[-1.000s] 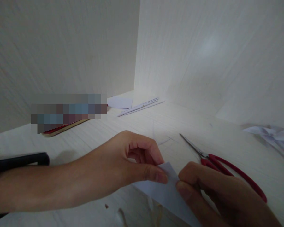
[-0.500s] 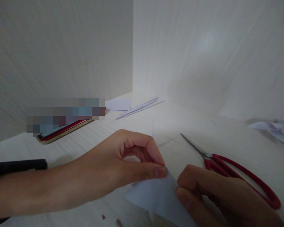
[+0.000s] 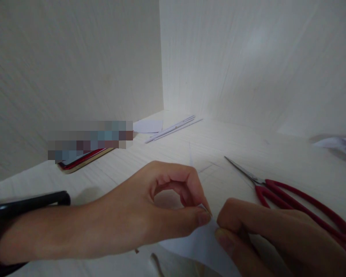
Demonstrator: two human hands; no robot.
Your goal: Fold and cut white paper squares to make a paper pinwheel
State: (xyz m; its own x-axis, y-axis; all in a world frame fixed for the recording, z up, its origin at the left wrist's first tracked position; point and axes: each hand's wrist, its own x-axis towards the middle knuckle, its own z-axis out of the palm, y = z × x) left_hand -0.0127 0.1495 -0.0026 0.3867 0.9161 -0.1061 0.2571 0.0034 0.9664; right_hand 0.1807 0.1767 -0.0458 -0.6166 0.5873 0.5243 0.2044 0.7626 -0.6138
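My left hand (image 3: 161,207) pinches the top corner of a small white sheet of paper (image 3: 198,246) between thumb and forefinger, low in the middle of the view. My right hand (image 3: 265,238) grips the same sheet from the right, its thumb and fingers closed on the edge. The two hands almost touch at the paper's tip. Most of the sheet lies under and below the hands, close over the pale wooden desk (image 3: 276,157).
Red-handled scissors (image 3: 291,200) lie shut just right of my hands. Thin white paper strips (image 3: 173,129) and a paper scrap (image 3: 148,125) rest at the back corner. A flat red-edged object (image 3: 83,159) lies at the left, crumpled paper (image 3: 340,144) at far right. Walls enclose the back.
My left thumb and forefinger have slid up and closed tighter on the paper's tip, and less of the sheet shows between the hands. The view has shifted slightly.
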